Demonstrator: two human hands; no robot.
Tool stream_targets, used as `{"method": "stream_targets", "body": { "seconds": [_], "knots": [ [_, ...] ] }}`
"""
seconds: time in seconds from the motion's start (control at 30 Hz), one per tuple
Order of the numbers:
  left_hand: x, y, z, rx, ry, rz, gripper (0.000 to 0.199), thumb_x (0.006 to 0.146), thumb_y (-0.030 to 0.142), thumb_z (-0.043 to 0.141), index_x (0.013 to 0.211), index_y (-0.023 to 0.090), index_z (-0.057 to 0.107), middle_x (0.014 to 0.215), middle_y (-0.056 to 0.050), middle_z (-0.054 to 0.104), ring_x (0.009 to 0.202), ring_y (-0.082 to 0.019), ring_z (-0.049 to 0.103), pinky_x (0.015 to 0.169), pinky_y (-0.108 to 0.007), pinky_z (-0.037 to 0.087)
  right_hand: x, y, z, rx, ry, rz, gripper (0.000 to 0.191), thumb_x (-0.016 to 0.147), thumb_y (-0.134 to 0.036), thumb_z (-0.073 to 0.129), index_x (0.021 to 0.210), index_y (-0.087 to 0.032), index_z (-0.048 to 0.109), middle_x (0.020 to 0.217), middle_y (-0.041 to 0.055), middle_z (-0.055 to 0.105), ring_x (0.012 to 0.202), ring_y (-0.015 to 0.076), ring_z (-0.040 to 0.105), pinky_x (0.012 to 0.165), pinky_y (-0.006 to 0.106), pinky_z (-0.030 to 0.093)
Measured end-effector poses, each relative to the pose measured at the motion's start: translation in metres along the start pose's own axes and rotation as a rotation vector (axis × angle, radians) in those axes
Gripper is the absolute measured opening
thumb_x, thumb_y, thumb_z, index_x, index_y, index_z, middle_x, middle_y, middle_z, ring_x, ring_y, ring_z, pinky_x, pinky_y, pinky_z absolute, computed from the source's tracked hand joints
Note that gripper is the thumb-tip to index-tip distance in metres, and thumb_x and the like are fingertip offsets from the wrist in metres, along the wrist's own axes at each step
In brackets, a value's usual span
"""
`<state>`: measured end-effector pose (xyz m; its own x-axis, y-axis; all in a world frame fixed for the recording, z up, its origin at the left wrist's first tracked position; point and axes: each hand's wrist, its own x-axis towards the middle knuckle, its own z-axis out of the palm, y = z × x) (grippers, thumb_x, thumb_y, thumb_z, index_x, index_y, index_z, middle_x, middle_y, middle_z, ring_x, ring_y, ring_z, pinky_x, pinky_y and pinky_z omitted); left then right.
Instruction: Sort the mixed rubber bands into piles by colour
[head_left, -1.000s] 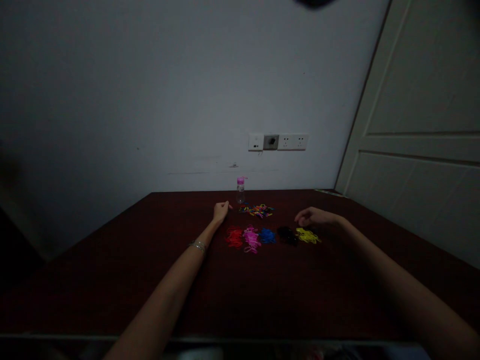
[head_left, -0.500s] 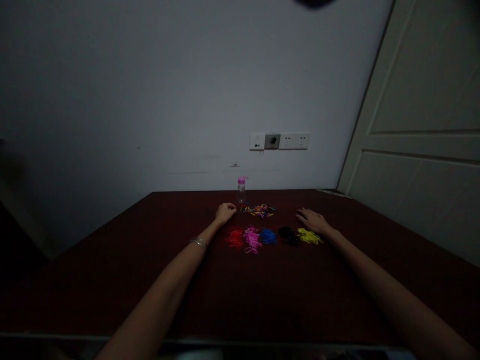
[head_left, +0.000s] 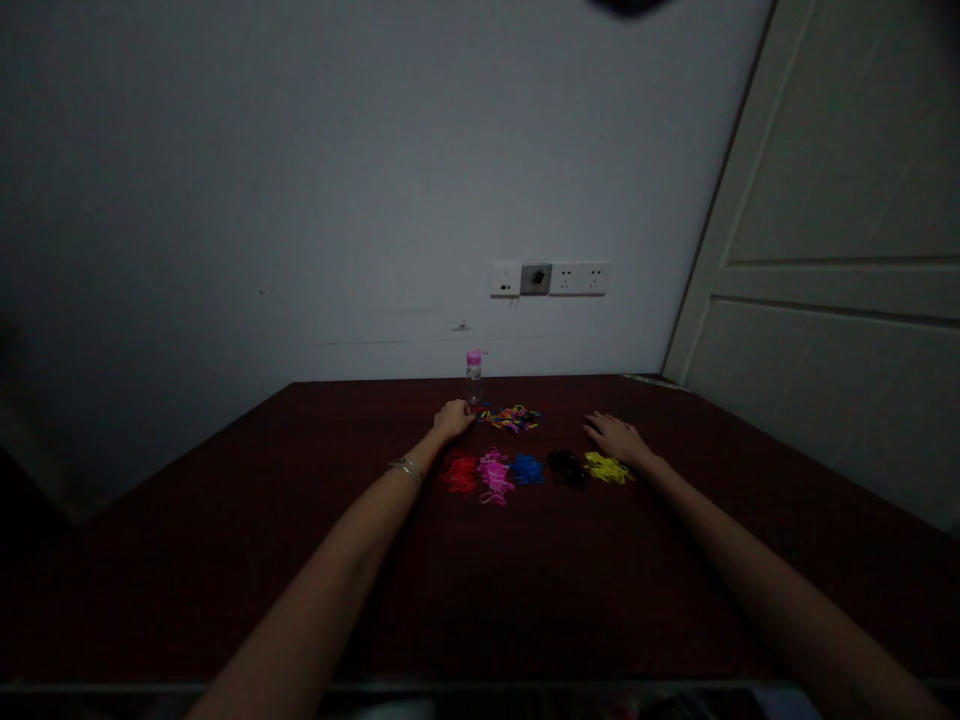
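My left hand (head_left: 454,418) is at the left edge of a mixed heap of small coloured elastic bands (head_left: 515,418). Its fingers are curled together, and whatever may be between them is too small and dark to make out. Flat on the table with fingers spread, my right hand (head_left: 616,440) lies just behind the yellow bands (head_left: 607,467) and holds nothing. Sorted piles form a row nearer me: red bands (head_left: 460,473), pink bands (head_left: 495,475), blue bands (head_left: 527,469) and black bands (head_left: 568,468), with the yellow at the right end.
A clear bottle with a pink cap (head_left: 474,378) stands upright behind my left hand. The dark red table (head_left: 480,580) reaches back to a pale wall (head_left: 375,200) with sockets (head_left: 579,279). A panelled door (head_left: 840,220) rises at the right.
The view has turned slightly right, so the scene sits further left. My left hand has shifted a little right, closer to the mixed heap. My right hand remains beside the yellow bands.
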<state>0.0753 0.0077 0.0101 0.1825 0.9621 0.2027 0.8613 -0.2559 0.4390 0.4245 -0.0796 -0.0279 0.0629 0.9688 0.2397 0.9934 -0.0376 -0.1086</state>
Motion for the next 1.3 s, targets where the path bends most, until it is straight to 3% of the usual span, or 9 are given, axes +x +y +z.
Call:
{"method": "stream_targets", "body": {
  "seconds": [0.17, 0.3, 0.5, 0.57, 0.67, 0.83, 0.97, 1.13, 1.3],
  "knots": [
    [0.003, 0.0, 0.0, 0.023, -0.014, 0.03, 0.023, 0.073, 0.036, 0.057, 0.089, 0.02, 0.061, 0.098, -0.01, 0.063, 0.089, -0.023, 0.058, 0.072, -0.029, 0.042, 0.0, 0.0, 0.0, -0.008, -0.015, 0.014, 0.052, 0.088, -0.046, 0.027, 0.13, -0.021, 0.044, 0.141, 0.0082, 0.036, 0.129, 0.0252, 0.03, 0.101, 0.045, 0.026],
    [0.005, 0.0, 0.0, 0.049, -0.054, 0.063, 0.018, 0.076, 0.033, 0.054, 0.084, 0.02, 0.063, 0.094, -0.01, 0.064, 0.086, -0.021, 0.059, 0.071, -0.028, 0.042, -0.001, -0.001, -0.002, -0.009, -0.02, 0.015, 0.053, 0.088, -0.047, 0.026, 0.13, -0.021, 0.043, 0.141, 0.0076, 0.035, 0.129, 0.025, 0.029, 0.101, 0.044, 0.026],
    [0.004, 0.003, -0.001, 0.011, -0.018, 0.064, 0.015, 0.074, 0.023, 0.052, 0.077, 0.016, 0.065, 0.086, -0.011, 0.065, 0.079, -0.018, 0.059, 0.07, -0.026, 0.042, -0.003, -0.003, -0.005, -0.015, -0.029, 0.014, 0.053, 0.088, -0.046, 0.025, 0.131, -0.02, 0.042, 0.141, 0.0081, 0.035, 0.129, 0.0252, 0.029, 0.102, 0.044, 0.025],
    [0.001, 0.016, -0.002, -0.061, 0.013, 0.085, 0.017, 0.074, 0.021, 0.051, 0.076, 0.015, 0.066, 0.083, -0.01, 0.066, 0.075, -0.017, 0.059, 0.067, -0.025, 0.042, -0.004, -0.004, -0.006, -0.019, -0.031, 0.022, 0.053, 0.088, -0.045, 0.025, 0.131, -0.02, 0.042, 0.141, 0.0081, 0.035, 0.129, 0.0252, 0.029, 0.102, 0.044, 0.025],
    [-0.007, 0.051, -0.001, -0.171, 0.01, 0.202, 0.019, 0.073, 0.021, 0.051, 0.076, 0.012, 0.068, 0.076, -0.009, 0.066, 0.068, -0.014, 0.057, 0.064, -0.023, 0.042, -0.004, -0.006, -0.006, -0.022, -0.027, 0.019, 0.052, 0.088, -0.045, 0.025, 0.131, -0.02, 0.042, 0.141, 0.0076, 0.035, 0.129, 0.0251, 0.03, 0.101, 0.044, 0.026],
    [-0.035, 0.131, 0.016, -0.185, -0.185, 0.589, 0.022, 0.073, 0.023, 0.053, 0.081, 0.012, 0.069, 0.075, -0.005, 0.065, 0.066, -0.011, 0.055, 0.065, -0.02, 0.041, -0.005, -0.007, -0.009, -0.025, -0.036, 0.018, 0.052, 0.088, -0.044, 0.026, 0.131, -0.019, 0.043, 0.141, 0.0078, 0.036, 0.128, 0.025, 0.031, 0.101, 0.043, 0.027],
    [-0.054, 0.171, 0.034, -0.104, -0.329, 0.758, 0.022, 0.071, 0.02, 0.053, 0.084, 0.013, 0.07, 0.076, -0.004, 0.066, 0.065, -0.01, 0.054, 0.066, -0.019, 0.041, -0.007, -0.006, -0.011, -0.019, -0.039, 0.007, 0.052, 0.088, -0.043, 0.025, 0.131, -0.019, 0.042, 0.141, 0.008, 0.035, 0.129, 0.0252, 0.031, 0.102, 0.043, 0.027],
    [-0.057, 0.185, 0.046, -0.075, -0.413, 0.825, 0.021, 0.069, 0.019, 0.054, 0.081, 0.013, 0.07, 0.075, -0.003, 0.066, 0.063, -0.009, 0.053, 0.063, -0.018, 0.04, -0.007, -0.002, -0.009, -0.01, -0.049, -0.003, 0.052, 0.088, -0.041, 0.025, 0.133, -0.018, 0.04, 0.142, 0.0082, 0.033, 0.13, 0.0246, 0.029, 0.103, 0.042, 0.025],
    [-0.046, 0.173, 0.035, -0.246, -0.372, 0.76, 0.026, 0.07, 0.021, 0.054, 0.087, 0.01, 0.07, 0.073, -0.003, 0.066, 0.062, -0.009, 0.052, 0.063, -0.017, 0.04, -0.004, -0.002, -0.007, -0.013, -0.048, -0.006, 0.053, 0.088, -0.044, 0.025, 0.131, -0.018, 0.041, 0.142, 0.0093, 0.034, 0.129, 0.0256, 0.03, 0.102, 0.044, 0.026]
  ]
}}
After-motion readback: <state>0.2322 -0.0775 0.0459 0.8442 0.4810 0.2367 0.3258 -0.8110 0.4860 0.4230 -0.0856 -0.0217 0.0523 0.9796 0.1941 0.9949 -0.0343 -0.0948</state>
